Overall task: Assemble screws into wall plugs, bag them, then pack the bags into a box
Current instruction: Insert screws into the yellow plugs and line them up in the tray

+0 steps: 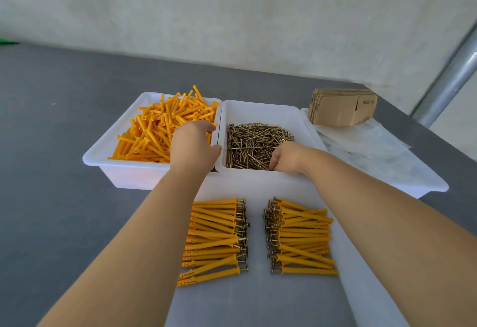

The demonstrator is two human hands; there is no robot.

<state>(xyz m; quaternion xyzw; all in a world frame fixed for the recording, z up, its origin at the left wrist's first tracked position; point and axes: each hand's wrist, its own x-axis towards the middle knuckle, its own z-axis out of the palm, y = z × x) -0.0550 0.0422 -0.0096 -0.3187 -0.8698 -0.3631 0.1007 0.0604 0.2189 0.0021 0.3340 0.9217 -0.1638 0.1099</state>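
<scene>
Plugs (157,130), orange and loose, fill the left white tub (103,157) in a heap that rises above its rim at the back. Touching it on the right, a second white tub (260,111) holds a tangle of brassy screws (254,144) covering its floor on the near side, with the far part of the floor bare. Further right a third white tray (423,184) carries a spread of clear bags (366,143), and on the far end of those bags lies a stack of flattened cardboard boxes (340,109); the top box bears a short line of dark print near its right edge, too small and blurred to read.

The left hand (192,146) is in the plug tub at its right side, back of the hand up, fingers curled down into the heap; whether they hold a plug cannot be told. The right hand (289,157) reaches into the near right corner of the screw tub, fingers bent down among the screws, its grasp likewise hidden.

Nearer the person a white board (258,301) lies on the grey table (51,171). On it rest two neat rows of assembled plugs, each with a screw head showing: the left row (214,239) has its heads pointing right, the right row (302,236) its heads pointing left, a bare strip between them.
</scene>
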